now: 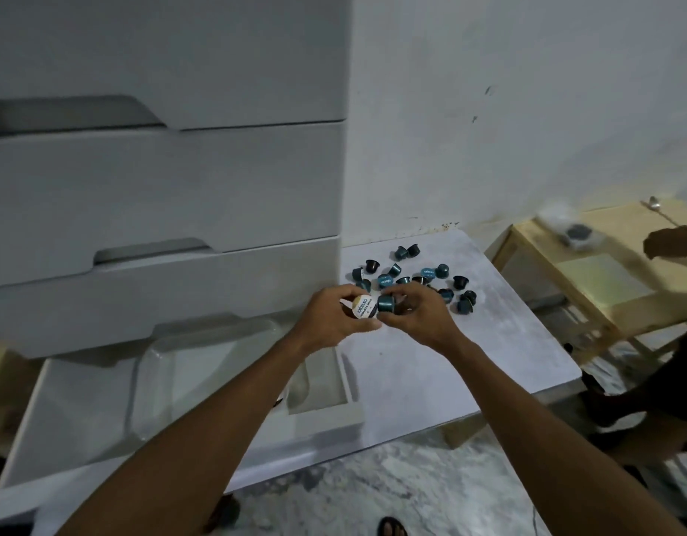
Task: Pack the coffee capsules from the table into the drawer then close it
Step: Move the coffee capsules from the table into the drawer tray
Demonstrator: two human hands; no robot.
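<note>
Several dark teal coffee capsules (419, 278) lie scattered on the far half of a small white table (430, 365). My left hand (334, 319) is closed around capsules, one showing its white foil lid (362, 306). My right hand (415, 313) pinches a teal capsule (386, 304) right beside the left hand, both hovering over the table's left edge. Below them the bottom drawer (63, 412) of a white chest stands pulled out, holding a clear plastic tray (202, 365) and a small white box (326, 396).
The white chest of drawers (160, 187) rises at the left with its upper drawers closed. A wooden table (589, 272) stands at the right, with another person's hand (666, 241) and leg beside it. A sandalled foot (392, 528) shows on the marble floor.
</note>
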